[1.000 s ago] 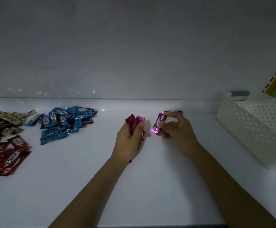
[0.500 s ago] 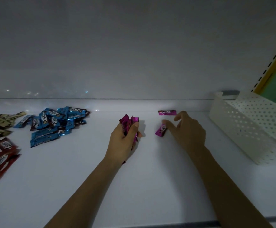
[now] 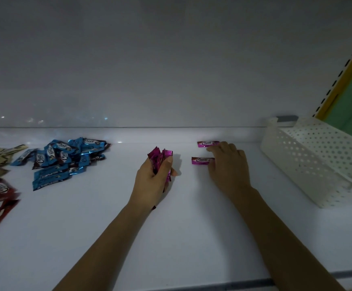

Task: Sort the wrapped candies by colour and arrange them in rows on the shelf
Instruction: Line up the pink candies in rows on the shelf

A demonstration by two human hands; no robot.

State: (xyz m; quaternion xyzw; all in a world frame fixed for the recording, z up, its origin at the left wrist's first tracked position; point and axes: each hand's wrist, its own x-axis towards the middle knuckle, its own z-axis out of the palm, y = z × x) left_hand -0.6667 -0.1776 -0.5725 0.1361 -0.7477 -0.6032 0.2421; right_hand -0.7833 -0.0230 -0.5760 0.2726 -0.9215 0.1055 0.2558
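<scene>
White shelf [image 3: 108, 238], plain wall [image 3: 150, 70] behind: magenta foil-wrapped candies [image 3: 160, 157] are gripped in the left hand [image 3: 152, 183]; two others [image 3: 201, 160] are touched by the relaxed right hand [image 3: 227, 166].

The left forearm [image 3: 108, 234] and right forearm [image 3: 282, 234] reach forward from the bottom edge, both bare. The left grip [image 3: 153, 181] stands thumb up, curled round a bunch of pink wrapped candies [image 3: 160, 159]. The right grip [image 3: 228, 168] lies palm down, its fingers [image 3: 223, 147] loosely extended, with the fingertips at the right ends of the far pink candy [image 3: 206, 143] and the near pink candy [image 3: 201, 160].
</scene>
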